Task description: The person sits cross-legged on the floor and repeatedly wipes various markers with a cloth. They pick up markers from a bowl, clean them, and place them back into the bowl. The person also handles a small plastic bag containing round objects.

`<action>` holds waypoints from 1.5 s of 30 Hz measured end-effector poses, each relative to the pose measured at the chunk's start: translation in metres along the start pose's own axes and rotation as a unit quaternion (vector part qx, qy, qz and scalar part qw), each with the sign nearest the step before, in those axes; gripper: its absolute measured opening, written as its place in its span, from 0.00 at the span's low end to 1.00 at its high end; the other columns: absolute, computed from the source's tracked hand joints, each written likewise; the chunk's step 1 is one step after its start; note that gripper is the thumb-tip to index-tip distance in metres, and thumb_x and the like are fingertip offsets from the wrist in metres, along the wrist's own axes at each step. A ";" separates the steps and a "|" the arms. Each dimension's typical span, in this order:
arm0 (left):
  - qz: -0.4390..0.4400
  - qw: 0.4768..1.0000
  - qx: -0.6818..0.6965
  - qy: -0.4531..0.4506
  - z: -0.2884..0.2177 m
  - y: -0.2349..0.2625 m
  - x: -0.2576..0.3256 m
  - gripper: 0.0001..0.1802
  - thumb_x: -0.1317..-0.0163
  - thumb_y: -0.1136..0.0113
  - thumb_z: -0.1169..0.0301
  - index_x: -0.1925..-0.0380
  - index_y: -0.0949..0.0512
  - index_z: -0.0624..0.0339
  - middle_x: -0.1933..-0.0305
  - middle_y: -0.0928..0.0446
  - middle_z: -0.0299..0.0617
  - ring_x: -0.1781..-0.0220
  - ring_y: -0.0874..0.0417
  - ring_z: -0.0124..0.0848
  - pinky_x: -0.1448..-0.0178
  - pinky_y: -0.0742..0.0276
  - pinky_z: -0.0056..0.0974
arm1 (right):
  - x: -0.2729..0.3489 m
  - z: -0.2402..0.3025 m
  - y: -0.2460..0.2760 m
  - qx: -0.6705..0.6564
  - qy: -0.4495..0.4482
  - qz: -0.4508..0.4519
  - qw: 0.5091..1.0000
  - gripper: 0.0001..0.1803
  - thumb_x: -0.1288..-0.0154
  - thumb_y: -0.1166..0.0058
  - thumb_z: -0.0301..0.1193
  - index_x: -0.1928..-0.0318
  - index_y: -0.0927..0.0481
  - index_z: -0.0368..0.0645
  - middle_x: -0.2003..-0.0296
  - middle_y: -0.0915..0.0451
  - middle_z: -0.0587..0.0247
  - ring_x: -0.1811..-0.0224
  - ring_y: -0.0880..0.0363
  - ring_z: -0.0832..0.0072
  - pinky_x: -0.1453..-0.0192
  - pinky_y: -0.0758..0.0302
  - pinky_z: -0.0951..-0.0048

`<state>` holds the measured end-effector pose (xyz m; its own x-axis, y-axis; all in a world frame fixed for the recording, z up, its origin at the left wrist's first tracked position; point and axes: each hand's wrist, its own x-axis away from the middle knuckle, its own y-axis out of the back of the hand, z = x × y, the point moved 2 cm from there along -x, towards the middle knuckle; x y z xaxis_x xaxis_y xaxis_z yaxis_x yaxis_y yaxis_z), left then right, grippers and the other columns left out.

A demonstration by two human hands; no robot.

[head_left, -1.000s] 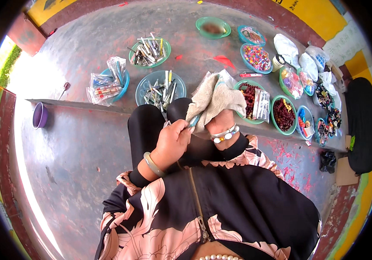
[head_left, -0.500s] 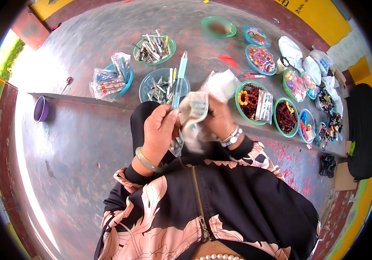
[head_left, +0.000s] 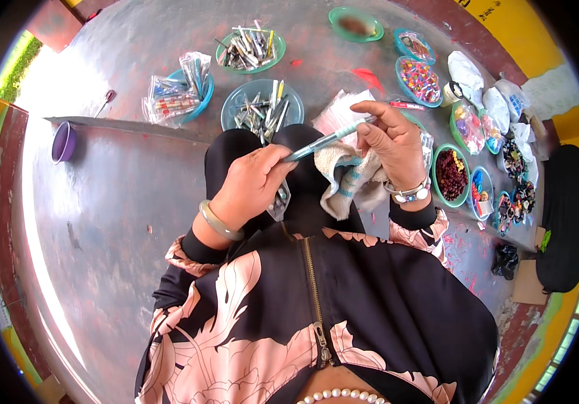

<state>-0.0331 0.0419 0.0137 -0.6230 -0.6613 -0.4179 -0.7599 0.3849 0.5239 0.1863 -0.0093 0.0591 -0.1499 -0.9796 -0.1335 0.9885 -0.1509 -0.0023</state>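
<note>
While my left hand pinches one end of the slim teal pen and my right hand closes on the other over my lap, it feels light, stiff, smooth; gripping near the ends seems safest.

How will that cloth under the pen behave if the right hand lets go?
Probably floppy: the cloth hangs in folds from the right hand and drapes over the knee. It looks light and unlikely to slip. The pen, a smooth tube, might roll off.

Glossy plastic pen; soft woven cloth; smooth polished concrete floor.
</note>
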 end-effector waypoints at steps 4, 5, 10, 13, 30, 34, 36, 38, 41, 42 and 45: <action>-0.011 1.000 0.009 0.010 0.002 0.002 0.002 0.05 0.41 0.45 0.79 0.65 0.25 0.67 0.74 0.26 0.45 0.77 0.24 0.35 0.71 0.30 0.33 | -0.001 -0.008 -0.002 -0.051 -0.024 0.002 0.998 0.10 0.35 0.46 0.27 0.56 0.21 0.34 0.75 0.24 0.69 0.75 0.28 0.85 0.70 0.31 0.84; -0.019 1.000 0.013 -0.002 0.004 0.003 0.002 0.06 0.42 0.44 0.79 0.64 0.25 0.66 0.74 0.26 0.44 0.77 0.24 0.33 0.71 0.30 0.33 | -0.001 -0.010 -0.003 -0.069 -0.029 0.000 0.997 0.10 0.35 0.46 0.27 0.56 0.21 0.34 0.75 0.24 0.69 0.75 0.28 0.85 0.70 0.31 0.84; -0.065 0.987 0.045 0.142 0.004 0.016 0.010 0.15 0.48 0.33 0.73 0.62 0.25 0.62 0.76 0.27 0.32 0.78 0.32 0.20 0.73 0.33 0.26 | 0.006 -0.013 0.002 -0.095 -0.033 -0.012 0.995 0.10 0.35 0.47 0.25 0.56 0.21 0.33 0.73 0.22 0.65 0.73 0.26 0.84 0.69 0.29 0.83; -0.034 0.981 -0.093 0.169 0.009 0.027 0.023 0.16 0.49 0.31 0.63 0.77 0.27 0.63 0.80 0.28 0.44 0.81 0.27 0.36 0.75 0.30 0.35 | 0.015 -0.008 0.009 -0.052 -0.034 0.032 0.998 0.10 0.36 0.47 0.24 0.56 0.20 0.33 0.71 0.20 0.64 0.72 0.24 0.84 0.68 0.28 0.84; 0.043 0.990 -0.026 0.130 0.035 -0.012 0.057 0.10 0.40 0.51 0.74 0.78 0.32 0.66 0.81 0.29 0.55 0.76 0.26 0.51 0.72 0.33 0.49 | 0.030 -0.027 -0.043 0.234 0.216 0.202 0.926 0.11 0.44 0.42 0.24 0.58 0.19 0.42 0.71 0.20 0.59 0.70 0.21 0.64 0.68 0.27 0.69; 0.050 0.980 0.022 0.189 0.039 -0.010 0.055 0.09 0.37 0.53 0.74 0.75 0.30 0.68 0.82 0.28 0.47 0.81 0.24 0.36 0.75 0.30 0.37 | 0.029 -0.029 -0.047 0.324 0.253 0.186 0.892 0.11 0.44 0.42 0.26 0.59 0.20 0.43 0.71 0.20 0.60 0.69 0.20 0.63 0.69 0.26 0.66; 0.044 0.971 0.070 0.225 0.040 -0.009 0.054 0.10 0.36 0.53 0.74 0.75 0.29 0.68 0.81 0.27 0.44 0.81 0.23 0.31 0.75 0.29 0.34 | 0.028 -0.034 -0.049 0.338 0.261 0.184 0.885 0.11 0.44 0.43 0.27 0.58 0.20 0.44 0.72 0.21 0.61 0.70 0.21 0.63 0.69 0.26 0.66; 0.034 0.950 0.149 0.274 0.038 -0.008 0.054 0.11 0.35 0.54 0.74 0.75 0.29 0.68 0.81 0.25 0.42 0.81 0.23 0.29 0.74 0.28 0.32 | 0.025 -0.041 -0.052 0.334 0.265 0.188 0.885 0.11 0.43 0.43 0.27 0.58 0.21 0.44 0.72 0.22 0.62 0.70 0.22 0.62 0.69 0.27 0.65; 0.032 0.939 0.171 0.296 0.041 -0.008 0.054 0.12 0.34 0.54 0.72 0.75 0.28 0.67 0.80 0.25 0.40 0.80 0.24 0.26 0.74 0.27 0.30 | 0.022 -0.042 -0.060 0.315 0.239 0.221 0.892 0.12 0.43 0.44 0.24 0.56 0.20 0.43 0.70 0.21 0.60 0.69 0.22 0.62 0.68 0.26 0.67; 0.033 0.939 0.170 0.297 0.042 -0.007 0.054 0.12 0.34 0.54 0.72 0.75 0.28 0.67 0.80 0.25 0.39 0.80 0.24 0.26 0.74 0.28 0.30 | 0.021 -0.045 -0.063 0.330 0.238 0.222 0.886 0.11 0.42 0.46 0.28 0.58 0.22 0.45 0.70 0.23 0.63 0.68 0.23 0.63 0.67 0.27 0.64; 0.039 0.939 0.166 0.298 0.042 -0.007 0.053 0.12 0.34 0.55 0.72 0.75 0.28 0.67 0.80 0.25 0.39 0.80 0.24 0.25 0.74 0.28 0.30 | 0.015 -0.056 -0.070 0.392 0.227 0.209 0.867 0.08 0.41 0.47 0.30 0.60 0.22 0.45 0.71 0.23 0.63 0.68 0.23 0.63 0.68 0.27 0.64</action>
<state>-0.0687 0.0314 -0.0427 -0.5395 -0.8280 0.1530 -0.7942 0.5607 0.2340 0.1163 -0.0061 0.0015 0.4172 -0.8441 -0.3368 0.6121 -0.0129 0.7907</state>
